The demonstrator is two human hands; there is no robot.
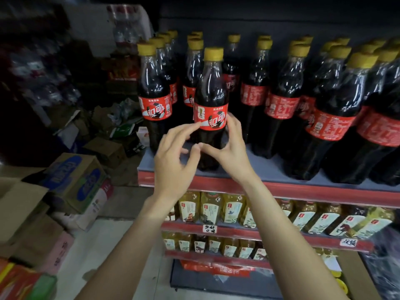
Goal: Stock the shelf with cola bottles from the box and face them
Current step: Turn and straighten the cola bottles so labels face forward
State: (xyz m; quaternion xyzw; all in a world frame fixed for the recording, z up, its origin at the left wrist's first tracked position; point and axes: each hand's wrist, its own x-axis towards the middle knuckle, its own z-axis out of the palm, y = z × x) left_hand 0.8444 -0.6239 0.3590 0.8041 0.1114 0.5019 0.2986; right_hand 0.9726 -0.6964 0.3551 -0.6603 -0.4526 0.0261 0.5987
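A cola bottle (211, 105) with a yellow cap and red label stands at the front of the top shelf (270, 169), label facing me. My right hand (229, 148) wraps its lower right side, fingers and thumb curled round it. My left hand (175, 156) is just left of it, fingers relaxed, the index fingertip touching the label's lower left edge. Several more cola bottles (281, 100) fill the shelf behind and to the right. Another cola bottle (154, 96) stands at the shelf's left end.
Yellow tea bottles (229, 207) line the shelves below. Cardboard boxes (71, 182) are stacked on the floor at left, with flattened cartons (104, 126) piled behind them. A red pack (216, 270) lies on the bottom shelf.
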